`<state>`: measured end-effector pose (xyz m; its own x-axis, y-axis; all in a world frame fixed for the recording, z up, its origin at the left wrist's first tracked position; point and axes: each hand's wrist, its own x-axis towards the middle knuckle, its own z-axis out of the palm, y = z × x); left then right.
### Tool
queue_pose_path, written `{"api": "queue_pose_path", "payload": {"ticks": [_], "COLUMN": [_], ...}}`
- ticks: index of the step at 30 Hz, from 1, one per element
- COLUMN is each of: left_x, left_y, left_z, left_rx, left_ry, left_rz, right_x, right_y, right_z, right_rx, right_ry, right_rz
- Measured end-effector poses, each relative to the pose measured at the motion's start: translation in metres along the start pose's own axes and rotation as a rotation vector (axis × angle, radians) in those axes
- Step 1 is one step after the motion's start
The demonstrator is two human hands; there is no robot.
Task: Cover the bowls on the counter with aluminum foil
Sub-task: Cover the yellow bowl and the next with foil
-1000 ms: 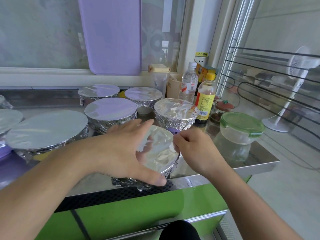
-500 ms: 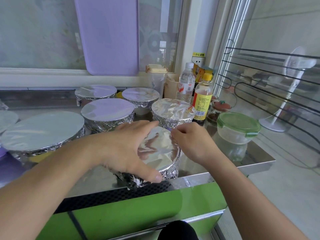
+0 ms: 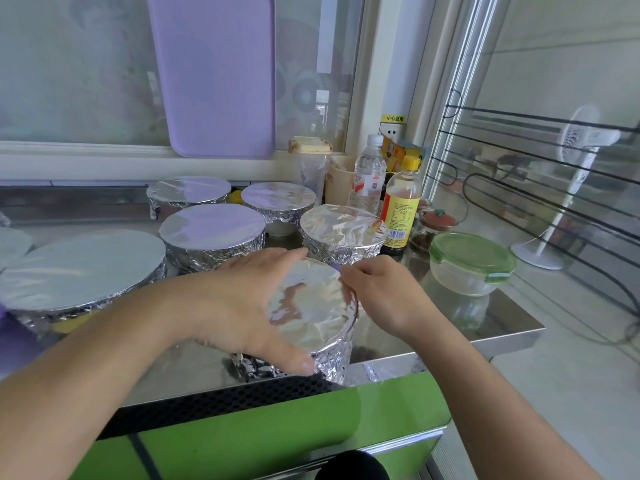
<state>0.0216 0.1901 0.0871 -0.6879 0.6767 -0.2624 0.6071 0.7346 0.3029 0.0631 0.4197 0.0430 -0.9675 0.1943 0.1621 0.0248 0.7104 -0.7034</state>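
Head view looks down on a steel table (image 3: 478, 327) with a green front, set below a window where a purple board (image 3: 214, 74) leans against the glass. On the table stand several bowls already capped in foil: a wide one (image 3: 83, 268) at the left, a middle one (image 3: 211, 230) behind the hands, two smaller ones (image 3: 188, 190) (image 3: 278, 199) at the back, and another (image 3: 341, 230) toward the right. Nearest the front edge sits the foil-covered bowl (image 3: 311, 306) being worked on. The left hand (image 3: 242, 303) is spread open and cups the bowl's left side, its thumb pressing the crumpled foil at the near wall. The right hand (image 3: 384, 296) is curled, fingertips pinching the foil at the bowl's far right rim. To the right rest a glass container with a green lid (image 3: 472, 261), a yellow-capped sauce bottle (image 3: 401, 206) and a clear water bottle (image 3: 369, 174).
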Motion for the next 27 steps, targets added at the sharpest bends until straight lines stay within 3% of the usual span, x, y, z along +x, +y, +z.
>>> {"api": "queue_pose_path", "payload": {"ticks": [6,10,14,19,24,27], "left_x": [-0.002,0.001,0.0,0.001,-0.003,-0.006], "left_y": [0.013,0.01,0.001,-0.006,-0.004,0.003], "left_z": [0.012,0.011,0.004,0.003,0.001,0.005], "left_rx": [0.049,0.048,0.015,-0.02,-0.018,0.004], "left_ry": [0.034,0.073,0.06,0.046,0.028,0.067], "left_rz": [-0.106,-0.042,0.021,0.038,-0.062,-0.157], "right_x": [-0.002,0.002,0.002,-0.006,-0.005,-0.012], "right_y": [0.005,0.006,0.002,0.001,0.0,-0.001], "right_z": [0.005,0.001,0.006,0.011,0.006,0.005], "right_rx": [0.026,0.2,0.185,0.444,0.216,0.203], "right_ry": [-0.032,-0.134,-0.087,-0.161,-0.109,-0.103], "right_rz": [-0.03,0.118,0.101,0.168,0.087,0.117]}}
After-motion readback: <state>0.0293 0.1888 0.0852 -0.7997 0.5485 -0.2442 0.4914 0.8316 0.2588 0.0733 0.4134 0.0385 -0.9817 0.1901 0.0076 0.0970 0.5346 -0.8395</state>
